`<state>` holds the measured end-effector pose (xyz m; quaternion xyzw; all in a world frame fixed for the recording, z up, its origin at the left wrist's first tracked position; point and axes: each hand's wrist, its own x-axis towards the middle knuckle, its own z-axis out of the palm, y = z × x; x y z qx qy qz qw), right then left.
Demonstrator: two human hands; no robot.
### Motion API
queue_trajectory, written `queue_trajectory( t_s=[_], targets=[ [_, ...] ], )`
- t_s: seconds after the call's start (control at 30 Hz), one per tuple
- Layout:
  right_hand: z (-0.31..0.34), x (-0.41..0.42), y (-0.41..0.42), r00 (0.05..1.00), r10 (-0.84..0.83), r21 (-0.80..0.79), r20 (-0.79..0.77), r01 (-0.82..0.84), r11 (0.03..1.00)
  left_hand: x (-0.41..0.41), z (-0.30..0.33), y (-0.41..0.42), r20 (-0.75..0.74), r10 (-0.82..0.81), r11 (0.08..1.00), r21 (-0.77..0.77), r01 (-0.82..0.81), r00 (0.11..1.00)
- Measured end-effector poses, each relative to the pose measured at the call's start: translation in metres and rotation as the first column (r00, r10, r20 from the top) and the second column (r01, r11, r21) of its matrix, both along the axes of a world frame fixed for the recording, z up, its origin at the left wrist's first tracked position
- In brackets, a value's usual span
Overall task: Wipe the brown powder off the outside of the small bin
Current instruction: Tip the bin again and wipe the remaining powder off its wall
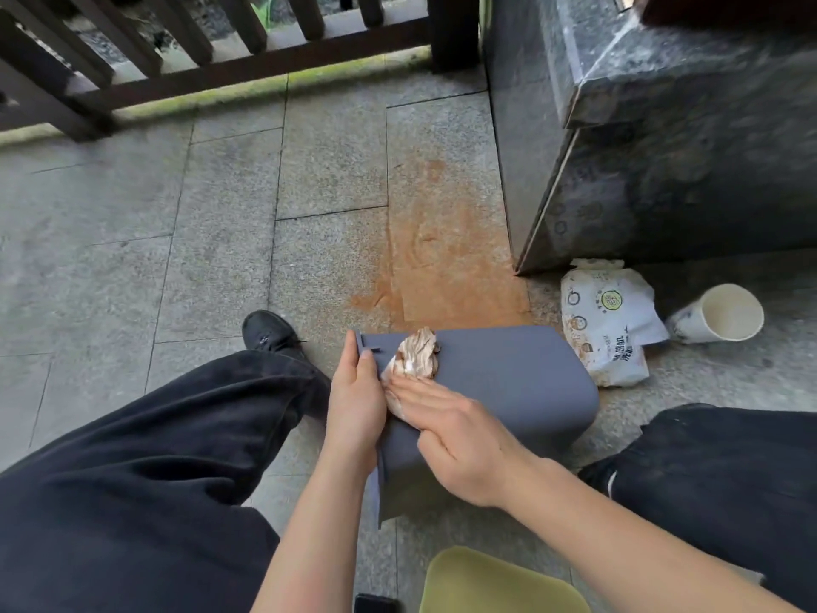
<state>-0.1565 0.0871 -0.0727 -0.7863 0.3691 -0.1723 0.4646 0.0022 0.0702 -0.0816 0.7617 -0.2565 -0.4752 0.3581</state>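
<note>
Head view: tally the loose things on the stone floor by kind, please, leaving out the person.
Small grey bin, lying on its side: 1
Stained crumpled tissue, on the bin: 1
White tissue packet: 1
Paper cup, tipped on its side: 1
Total: 4

The small bin (508, 382) looks like smooth, matt grey-blue plastic. On it lies a crumpled paper tissue (415, 353), soft and stained brown. The floor (132, 223) is rough, speckled grey stone slabs, with a dusty orange-brown patch (442, 258). The block (663, 139) is dark polished stone, faintly glossy. The railing (212, 73) looks like dark matt wood. The cup (720, 314) is matt paper; the packet (610, 325) is shiny plastic film.
</note>
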Motion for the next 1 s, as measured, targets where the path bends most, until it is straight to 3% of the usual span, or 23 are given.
queue_trajectory(
  t_s=[0.13,0.23,0.4,0.5,0.53,0.63,0.7,0.77,0.83,0.9,1.0],
  targets=[
    [-0.014,-0.042,-0.004,0.982,-0.151,-0.028,-0.11,0.149,0.988,-0.009,0.0,-0.001,-0.069,0.057,0.998,-0.009,-0.058,0.996],
    [-0.021,-0.036,-0.021,0.947,-0.295,0.038,-0.127,0.302,0.953,-0.008,0.001,0.0,0.03,-0.002,0.999,-0.041,0.003,1.0],
    [-0.004,0.027,0.003,0.993,-0.115,0.008,0.001,0.115,0.993,0.013,-0.003,-0.002,0.114,-0.063,0.992,-0.1,0.074,0.992],
    [-0.024,-0.025,0.016,0.976,-0.191,-0.148,-0.106,0.174,0.973,0.002,-0.007,-0.001,0.15,-0.085,0.994,-0.059,0.094,0.985],
    [-0.034,-0.043,0.012,0.95,-0.266,-0.159,-0.162,0.241,0.957,0.007,-0.009,0.0,0.13,-0.012,0.998,-0.066,0.021,0.991],
    [-0.058,-0.079,-0.012,0.784,-0.517,-0.128,-0.344,0.506,0.853,0.016,-0.001,-0.005,-0.133,0.172,0.98,-0.08,-0.184,0.976],
    [-0.07,-0.091,-0.031,0.669,-0.629,-0.142,-0.396,0.632,0.762,0.005,0.005,0.0,-0.141,0.071,0.986,-0.143,-0.091,0.988],
    [-0.076,-0.1,-0.047,0.572,-0.698,-0.088,-0.431,0.743,0.663,-0.013,0.007,0.011,0.063,-0.169,0.966,-0.187,0.178,0.984],
    [-0.074,-0.106,-0.057,0.524,-0.704,-0.017,-0.48,0.796,0.604,-0.027,0.005,0.017,0.213,-0.337,0.906,-0.192,0.378,0.917],
    [-0.064,-0.101,-0.059,0.547,-0.673,0.002,-0.499,0.777,0.629,-0.033,0.004,0.011,0.254,-0.375,0.886,-0.185,0.425,0.892],
    [-0.038,-0.065,-0.042,0.694,-0.644,0.013,-0.322,0.683,0.73,-0.033,0.002,0.001,0.32,-0.371,0.865,-0.222,0.45,0.872]
  ],
)
